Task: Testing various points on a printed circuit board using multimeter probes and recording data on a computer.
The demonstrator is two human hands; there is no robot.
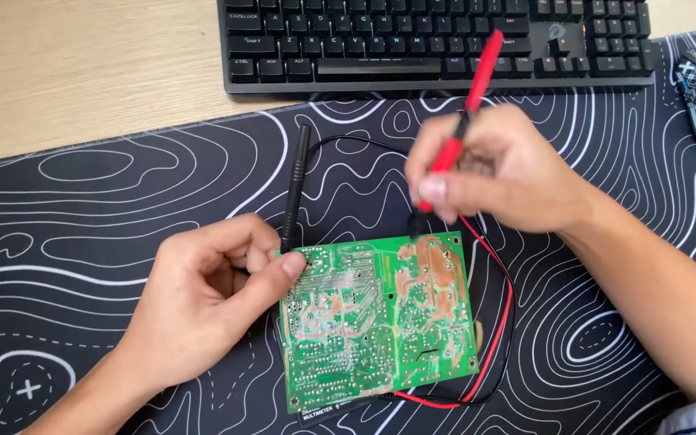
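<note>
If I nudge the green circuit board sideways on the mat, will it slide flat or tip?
The green circuit board looks stiff and thin, so it would likely move as one piece. It seems to rest on a dark device beneath its lower edge, so it may rock or tip. The red and black leads looped beside it could drag.

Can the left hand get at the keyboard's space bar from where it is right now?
Probably not as is: the left hand is pinching the black probe against the green circuit board. The path over the mat to the keyboard looks unobstructed, but its fingers are occupied.
</note>
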